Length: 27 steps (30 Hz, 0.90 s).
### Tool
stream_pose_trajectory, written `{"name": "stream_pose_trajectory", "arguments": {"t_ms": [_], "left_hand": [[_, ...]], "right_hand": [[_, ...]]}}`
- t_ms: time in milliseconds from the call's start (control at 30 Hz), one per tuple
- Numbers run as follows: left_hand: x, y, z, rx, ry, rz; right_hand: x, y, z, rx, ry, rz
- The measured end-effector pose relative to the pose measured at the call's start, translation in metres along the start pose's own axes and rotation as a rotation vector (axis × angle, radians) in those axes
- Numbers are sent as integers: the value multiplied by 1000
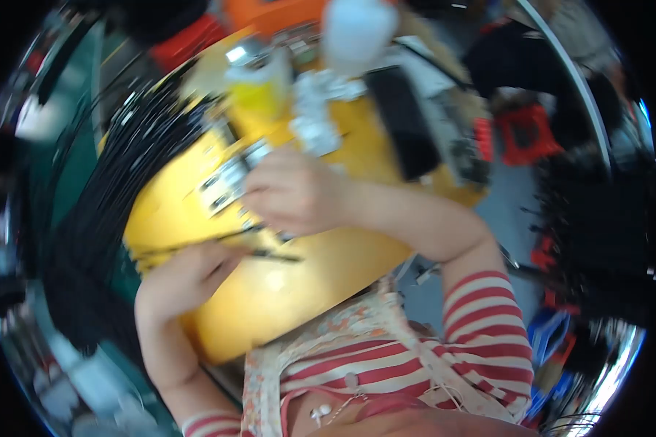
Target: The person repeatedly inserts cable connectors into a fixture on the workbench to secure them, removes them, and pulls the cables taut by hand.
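My left hand (200, 269) lies low over the yellow tabletop (321, 269), its fingers closed around a thin black cable (277, 256) whose end sticks out to the right. My right hand (295, 193) is above it, beside a small metal fixture (222, 188) on the table. The right fingers are bent and pressed together; whatever they hold, if anything, is hidden and blurred. A second thin dark strand (244, 233) runs between the two hands.
A thick bundle of black cables (116, 171) hangs over the table's left edge. Behind the hands are a bottle of yellow liquid (255, 98), crumpled white material (315, 120), a white container (357, 36) and a long black object (404, 120). A red bin (528, 135) is at right.
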<state>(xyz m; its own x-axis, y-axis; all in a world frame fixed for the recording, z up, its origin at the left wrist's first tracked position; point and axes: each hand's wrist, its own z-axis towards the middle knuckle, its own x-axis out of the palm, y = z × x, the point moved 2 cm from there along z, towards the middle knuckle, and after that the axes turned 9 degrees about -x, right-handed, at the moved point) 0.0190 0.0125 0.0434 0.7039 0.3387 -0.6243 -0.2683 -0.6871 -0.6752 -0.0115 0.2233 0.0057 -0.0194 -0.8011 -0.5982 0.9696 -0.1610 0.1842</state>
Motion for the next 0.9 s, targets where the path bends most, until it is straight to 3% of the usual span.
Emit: {"name": "stream_pose_trajectory", "arguments": {"t_ms": [67, 133, 333, 467, 567, 667, 700, 767, 900], "left_hand": [[2, 7, 4, 55, -90, -52], [-8, -5, 3, -210, 39, -10], [5, 6, 11, -5, -134, -197], [7, 4, 12, 38, -191, -193], [4, -1, 14, 9, -271, -388], [-1, 0, 22, 145, -674, -90], [-3, 1, 23, 106, -738, 15], [-1, 12, 30, 142, -746, 124], [7, 26, 41, 163, -776, 339]], "right_hand": [[-2, 2, 2, -12, -8, 68], [1, 9, 7, -2, 3, 100], [12, 29, 17, 6, 34, 266], [11, 24, 13, 55, 42, 234], [6, 14, 9, 122, 57, 154], [-5, -6, 9, 259, 50, 97], [-7, -14, 7, 330, 41, 105], [-7, -27, 0, 502, 9, 163], [4, -40, -12, 601, 19, 180]]}}
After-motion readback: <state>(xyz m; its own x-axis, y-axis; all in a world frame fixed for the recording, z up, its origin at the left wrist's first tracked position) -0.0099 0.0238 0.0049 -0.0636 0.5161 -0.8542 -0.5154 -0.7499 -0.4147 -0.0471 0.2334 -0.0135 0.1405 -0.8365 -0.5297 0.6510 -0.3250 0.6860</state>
